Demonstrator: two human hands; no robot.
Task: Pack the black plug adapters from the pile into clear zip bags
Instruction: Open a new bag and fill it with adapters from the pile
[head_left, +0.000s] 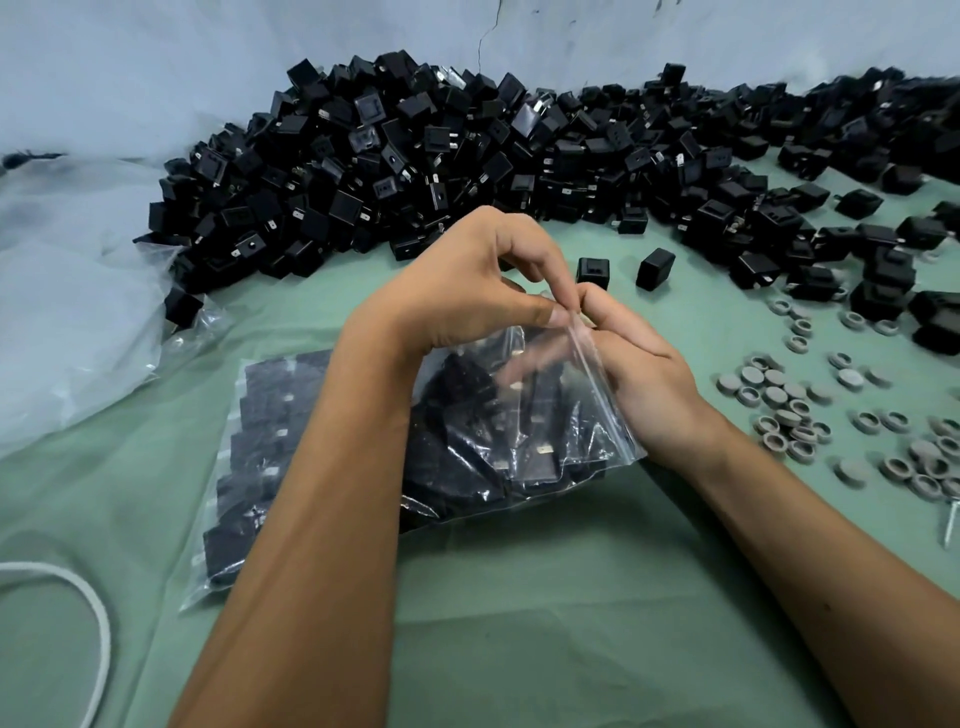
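L hand (467, 291) & R hand (644, 374) pinch crinkly clear zip bag (545, 447).

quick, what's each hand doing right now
Left hand: pinching the top edge of the clear plastic zip bag of black adapters.
Right hand: pinching the same edge.

Bare green worktop (545, 597) lies in front; the black pile (415, 156) blocks behind, grey caps (789, 405) crowd the right.

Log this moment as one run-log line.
step: sealing | left hand, right hand: pinch zip bag top | bag: adapters inside | pile: remains
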